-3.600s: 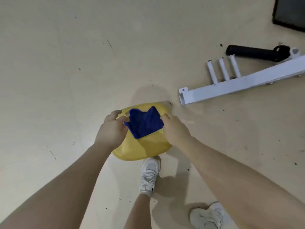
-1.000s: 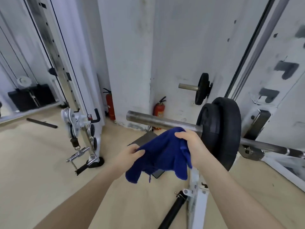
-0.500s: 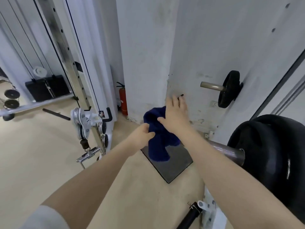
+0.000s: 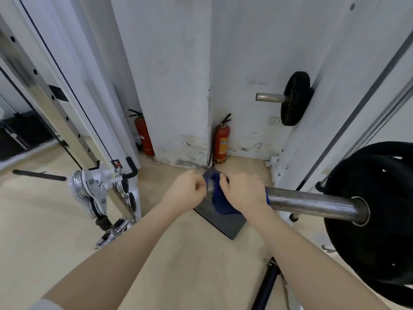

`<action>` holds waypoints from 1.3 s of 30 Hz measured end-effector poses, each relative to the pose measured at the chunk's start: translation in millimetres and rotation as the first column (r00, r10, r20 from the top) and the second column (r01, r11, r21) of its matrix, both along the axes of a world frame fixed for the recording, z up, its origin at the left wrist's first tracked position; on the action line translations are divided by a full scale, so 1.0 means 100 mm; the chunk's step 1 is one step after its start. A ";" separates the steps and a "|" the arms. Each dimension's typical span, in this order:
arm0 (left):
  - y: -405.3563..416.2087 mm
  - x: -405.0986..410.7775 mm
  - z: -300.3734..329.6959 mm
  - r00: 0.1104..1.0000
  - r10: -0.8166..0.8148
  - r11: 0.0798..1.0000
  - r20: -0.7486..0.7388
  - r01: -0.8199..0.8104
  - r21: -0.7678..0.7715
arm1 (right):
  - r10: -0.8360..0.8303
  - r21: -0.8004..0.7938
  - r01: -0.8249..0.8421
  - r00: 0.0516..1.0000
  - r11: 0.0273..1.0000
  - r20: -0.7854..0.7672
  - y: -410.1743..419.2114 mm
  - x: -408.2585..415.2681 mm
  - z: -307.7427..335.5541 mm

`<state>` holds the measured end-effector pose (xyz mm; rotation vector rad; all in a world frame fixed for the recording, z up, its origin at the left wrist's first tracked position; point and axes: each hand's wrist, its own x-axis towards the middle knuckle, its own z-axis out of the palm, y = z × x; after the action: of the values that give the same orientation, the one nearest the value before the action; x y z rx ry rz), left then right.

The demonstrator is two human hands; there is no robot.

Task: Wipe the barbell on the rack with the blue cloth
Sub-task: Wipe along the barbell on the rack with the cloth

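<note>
The cloth (image 4: 218,199) is deep blue, wrapped on a barbell (image 4: 312,201) of dull silver-grey steel, whose big plate (image 4: 375,222) is matt black. Two fire extinguishers (image 4: 221,139) are red with black tops, the one on the right bearing a yellowish label, and they stand against a wall (image 4: 178,74) of pale grey-white with darker scuffs low down. The floor (image 4: 67,220) is plain beige, the mat (image 4: 223,220) on it dark grey, and the machine frame (image 4: 67,104) white with shiny chrome parts.

We find no legible text: the label on the nearer fire extinguisher (image 4: 221,141), the sticker on the cable machine (image 4: 116,163) and the white print on the weight stack (image 4: 16,139) are all too blurred to read.
</note>
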<state>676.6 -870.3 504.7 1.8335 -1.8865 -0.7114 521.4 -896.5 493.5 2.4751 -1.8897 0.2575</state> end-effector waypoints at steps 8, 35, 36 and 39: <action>-0.24 0.14 -0.20 0.924 -0.288 0.944 -0.251 0.318 0.086 | -0.262 -0.021 0.263 0.964 0.964 0.045 0.04 0.13 -0.06; -0.21 0.11 -0.16 0.936 -0.342 0.939 -0.085 0.343 -0.006 | -0.532 -0.298 0.584 0.811 0.755 0.242 0.28 -0.22 -0.28; -0.21 0.06 -0.11 0.930 -0.366 0.930 -0.001 0.366 -0.030 | -0.446 -0.315 0.496 0.868 0.809 0.220 0.30 -0.16 -0.31; -0.17 -0.17 0.01 0.875 -0.429 0.873 0.224 0.465 -0.146 | -0.140 -0.334 0.157 0.987 0.929 0.073 0.33 -0.44 -0.30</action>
<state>659.3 -886.9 506.1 1.3862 -2.4520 -0.4805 477.9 -863.3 463.7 2.1096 -1.8519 0.5881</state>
